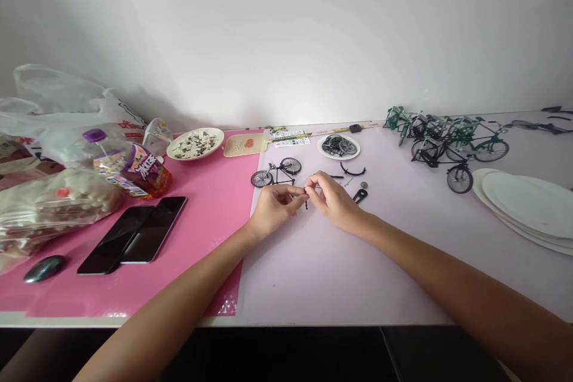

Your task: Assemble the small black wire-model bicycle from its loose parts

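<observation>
My left hand (274, 210) and my right hand (333, 200) meet fingertip to fingertip above the lilac part of the table. Both are closed in a pinch around something small and dark, mostly hidden by the fingers. A short black piece (307, 205) shows just below the fingertips; I cannot tell which hand bears it. Right behind my left hand is a black miniature bicycle (280, 174) with two spoked wheels. Beyond my right hand lie a curved black part (353, 171), a small grey disc (364, 184) and a black flat tool-like piece (360, 196).
A white plate (320, 147) of black bicycle parts stands near the wall. Several assembled miniature bicycles (486, 149) stand right, behind stacked white plates (532, 203). Leftward are two phones (154, 230), a mouse (45, 268), a drink bottle (138, 167), bags (54, 203) and a dish (172, 152).
</observation>
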### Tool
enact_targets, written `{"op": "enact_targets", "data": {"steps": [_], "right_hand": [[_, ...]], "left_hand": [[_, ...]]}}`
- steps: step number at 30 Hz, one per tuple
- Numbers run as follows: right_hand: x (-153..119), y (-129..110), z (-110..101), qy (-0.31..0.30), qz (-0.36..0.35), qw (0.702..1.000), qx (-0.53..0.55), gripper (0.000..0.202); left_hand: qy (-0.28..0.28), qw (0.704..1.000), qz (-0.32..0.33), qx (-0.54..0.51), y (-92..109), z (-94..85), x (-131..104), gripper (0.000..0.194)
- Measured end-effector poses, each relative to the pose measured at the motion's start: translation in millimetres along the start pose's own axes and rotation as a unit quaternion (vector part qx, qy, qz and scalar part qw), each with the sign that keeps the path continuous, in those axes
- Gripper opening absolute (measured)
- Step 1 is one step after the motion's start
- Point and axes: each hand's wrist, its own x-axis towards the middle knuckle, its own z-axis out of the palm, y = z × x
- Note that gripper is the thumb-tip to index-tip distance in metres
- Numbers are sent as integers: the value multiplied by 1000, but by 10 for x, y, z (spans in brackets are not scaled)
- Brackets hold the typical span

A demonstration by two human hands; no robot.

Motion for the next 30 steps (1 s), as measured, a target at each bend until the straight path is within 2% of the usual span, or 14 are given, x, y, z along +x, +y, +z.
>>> {"op": "enact_targets", "data": {"steps": [4,9,16,30], "right_hand": [[8,2,10,5,1,1000,15,6],[8,1,11,0,16,999,46,9],[-16,-18,16,-12,71,994,80,20],[-24,-21,14,-28,107,989,95,18]], "left_hand": [[5,1000,-10,-25,-14,13,5,28],[25,996,-17,-80,-55,25,12,39],[36,998,26,-39,-12,27,-9,32],[48,995,73,53,-11,31,-21,23]]}}
